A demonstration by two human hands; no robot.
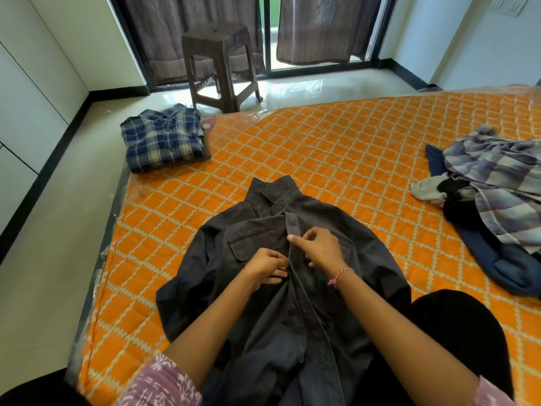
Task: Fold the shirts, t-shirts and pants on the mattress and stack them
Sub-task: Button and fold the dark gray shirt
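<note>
A dark grey button-up shirt [257, 288] lies face up on the orange quilted mattress [336, 148], collar pointing away from me. My left hand [268, 266] pinches the shirt's front placket just left of the button line. My right hand [320, 249] pinches the other edge of the placket, thumb and fingers curled on the cloth near a chest button. A folded blue plaid shirt [164, 136] sits at the mattress's far left corner. At the right edge lies an unfolded heap: a grey-purple plaid shirt [497, 183], a navy garment [491, 259] and a pale one [427, 190].
A brown plastic stool [219, 63] stands on the pale tiled floor beyond the mattress, before curtained glass doors [316, 27]. White cupboards line the left wall. My dark-clothed knee [456, 332] rests on the mattress at lower right.
</note>
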